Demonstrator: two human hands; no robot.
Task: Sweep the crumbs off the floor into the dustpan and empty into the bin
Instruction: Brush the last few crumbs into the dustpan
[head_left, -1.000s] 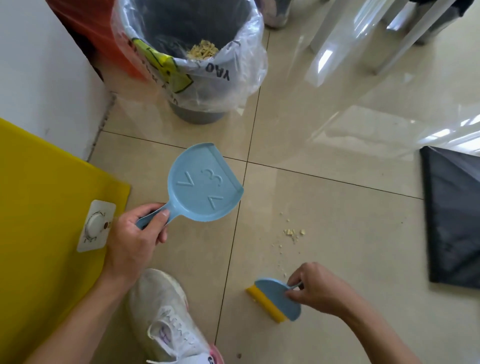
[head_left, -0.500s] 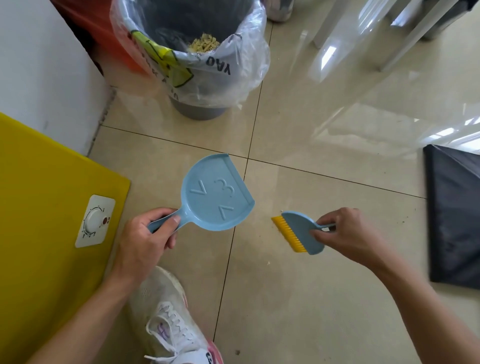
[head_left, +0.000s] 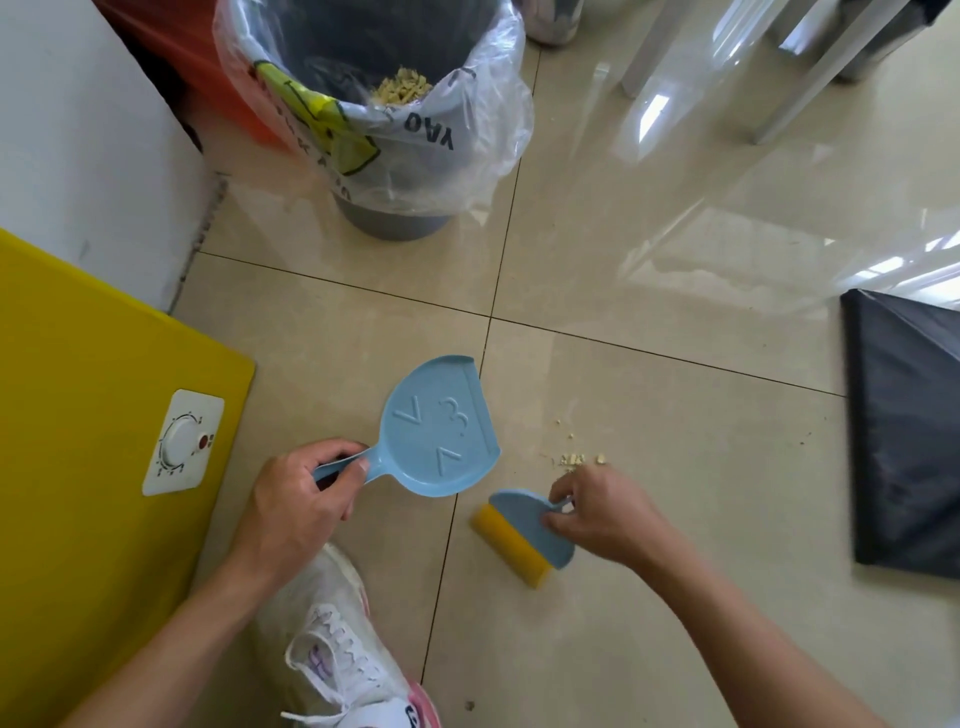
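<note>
While pale crumbs (head_left: 576, 460) are left unswept on the tiled floor (head_left: 675, 649), a light-blue plastic dustpan (head_left: 441, 431) is gripped by the left hand (head_left: 301, 499), a yellow-bristled blue brush (head_left: 524, 538) by the right hand (head_left: 605, 514).

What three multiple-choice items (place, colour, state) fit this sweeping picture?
1. In what state is the light blue plastic dustpan?
A. heaped full
B. empty, held by the left hand
C. lying unheld
2. What colour are the bristles of the small blue plastic hand brush?
A. yellow
B. black
C. white
3. Where do the unswept pale crumbs lie?
A. inside the dustpan
B. on the beige tiled floor beside the right hand
C. on the brush
Answers: 1 B, its inside is bare; 2 A, a yellow strip shows; 3 B, they speckle the tile.
</note>
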